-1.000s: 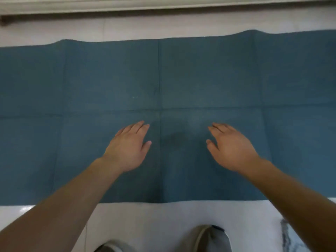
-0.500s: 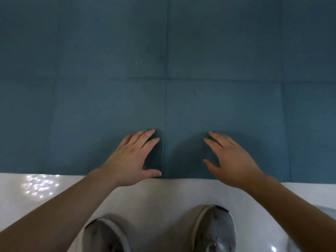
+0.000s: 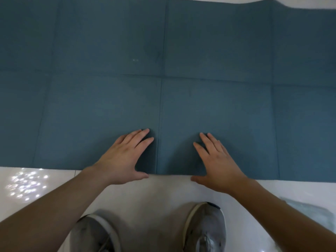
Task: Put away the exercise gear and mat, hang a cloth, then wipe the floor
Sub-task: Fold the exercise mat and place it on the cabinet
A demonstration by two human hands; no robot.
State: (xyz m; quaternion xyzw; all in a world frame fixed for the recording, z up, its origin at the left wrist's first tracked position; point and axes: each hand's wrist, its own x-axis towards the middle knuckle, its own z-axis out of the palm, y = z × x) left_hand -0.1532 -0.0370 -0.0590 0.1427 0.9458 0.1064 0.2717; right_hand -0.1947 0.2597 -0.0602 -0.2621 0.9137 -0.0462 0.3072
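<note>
White glossy floor (image 3: 163, 190) | flat teal creased foam mat (image 3: 209, 106) mid-frame | left hand (image 3: 121, 159), right hand (image 3: 216, 164): fingers together atop, thumbs at near edge | step: mat fold-up; next likely needs edge lifted.

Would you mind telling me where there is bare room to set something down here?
The mat beyond both hands is bare. So is the white floor left of the left arm. It is crowded along the mat's near edge: left hand, right hand, and shoes just behind.

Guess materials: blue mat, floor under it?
Mat: looks like thin foam or rubber with a matte, finely textured face; it holds a grid of fold creases and shows no glare. Floor: likely glazed tile or polished stone, white and glossy, with bright specular speckles at left.
</note>
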